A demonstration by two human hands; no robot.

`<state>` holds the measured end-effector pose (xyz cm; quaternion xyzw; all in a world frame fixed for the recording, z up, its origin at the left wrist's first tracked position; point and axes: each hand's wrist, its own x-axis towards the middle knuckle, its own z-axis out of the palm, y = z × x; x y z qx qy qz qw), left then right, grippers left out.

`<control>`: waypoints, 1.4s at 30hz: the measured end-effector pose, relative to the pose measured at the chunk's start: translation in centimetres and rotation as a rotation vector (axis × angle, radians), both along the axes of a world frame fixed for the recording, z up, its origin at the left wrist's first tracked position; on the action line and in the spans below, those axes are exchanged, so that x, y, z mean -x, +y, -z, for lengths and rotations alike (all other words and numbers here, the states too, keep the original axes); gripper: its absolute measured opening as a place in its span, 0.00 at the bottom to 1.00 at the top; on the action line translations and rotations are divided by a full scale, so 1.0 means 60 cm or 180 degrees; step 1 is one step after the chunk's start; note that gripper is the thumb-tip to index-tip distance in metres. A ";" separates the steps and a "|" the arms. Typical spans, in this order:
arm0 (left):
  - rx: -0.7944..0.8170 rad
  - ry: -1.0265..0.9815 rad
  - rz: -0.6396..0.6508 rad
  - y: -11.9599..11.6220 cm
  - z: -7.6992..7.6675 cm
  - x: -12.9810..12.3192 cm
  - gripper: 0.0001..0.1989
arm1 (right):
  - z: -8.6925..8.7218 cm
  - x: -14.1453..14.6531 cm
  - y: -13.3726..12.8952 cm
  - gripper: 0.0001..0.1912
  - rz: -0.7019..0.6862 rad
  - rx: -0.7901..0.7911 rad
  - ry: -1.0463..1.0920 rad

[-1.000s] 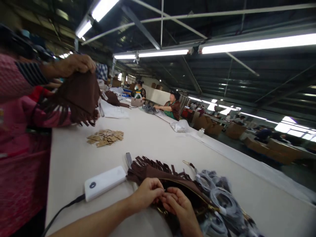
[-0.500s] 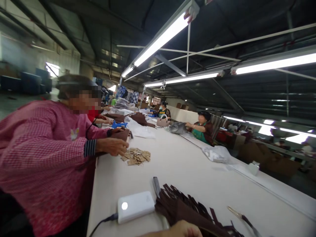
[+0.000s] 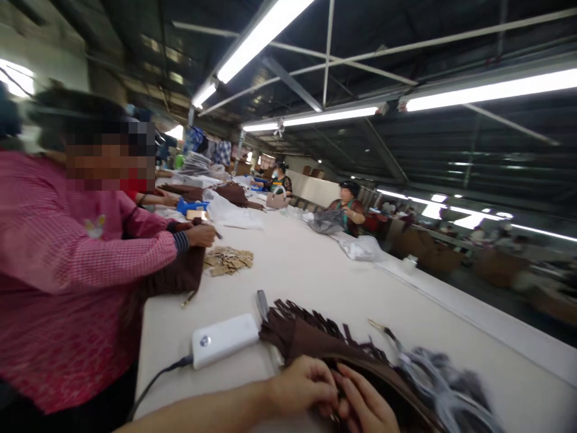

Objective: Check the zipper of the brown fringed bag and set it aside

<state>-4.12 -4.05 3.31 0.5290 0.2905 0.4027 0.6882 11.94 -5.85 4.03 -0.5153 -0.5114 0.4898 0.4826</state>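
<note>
A dark brown fringed bag [image 3: 306, 340] lies on the table in front of me, its strips pointing away. My left hand [image 3: 309, 385] is closed, fingers curled at the bag's near edge. Against it, my right hand [image 3: 367, 400] has its fingers pressed together at the same opening. Something small and gold-coloured shows dimly between the hands, too blurred to name. Right beside the bag lies a strap with a gold metal clip [image 3: 376, 326]. The bag's lower part runs out of the picture.
A white power bank [image 3: 225, 340] with a black cable and a grey-handled tool [image 3: 262, 304] lie left of the bag. Clear grey plastic [image 3: 451, 385] is at right. Beyond are brown tags [image 3: 229, 260]. A co-worker in pink [image 3: 112, 258] handles brown material at left.
My view has shifted right and down. Both my hands now show at the bag, where only part of one showed before. The co-worker's brown piece now hangs over the table edge.
</note>
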 end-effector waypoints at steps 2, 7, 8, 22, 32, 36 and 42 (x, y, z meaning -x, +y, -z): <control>-0.0016 0.0021 -0.0087 -0.005 -0.010 0.003 0.18 | -0.012 0.002 -0.008 0.29 0.0026 0.0158 0.0321; -0.0042 0.0066 0.0091 0.002 -0.019 0.010 0.16 | -0.035 0.010 -0.014 0.24 -0.0175 0.0189 0.0443; -0.0061 0.0073 0.0110 0.002 -0.020 0.010 0.15 | -0.036 0.011 -0.014 0.24 -0.0205 0.0163 0.0446; -0.0044 0.0177 0.0246 -0.002 -0.023 0.010 0.15 | -0.037 0.015 -0.016 0.19 -0.0324 0.0064 0.0429; 0.0015 0.0221 0.0288 -0.003 -0.026 0.012 0.15 | -0.031 0.012 -0.014 0.16 -0.0419 0.0033 0.0462; 0.0088 0.0141 0.0190 -0.004 -0.029 0.011 0.16 | -0.027 0.007 -0.014 0.15 -0.0373 -0.0024 0.0569; -0.0103 0.0403 -0.0178 -0.009 -0.039 0.010 0.14 | -0.021 0.007 -0.014 0.14 -0.0189 -0.0162 0.0278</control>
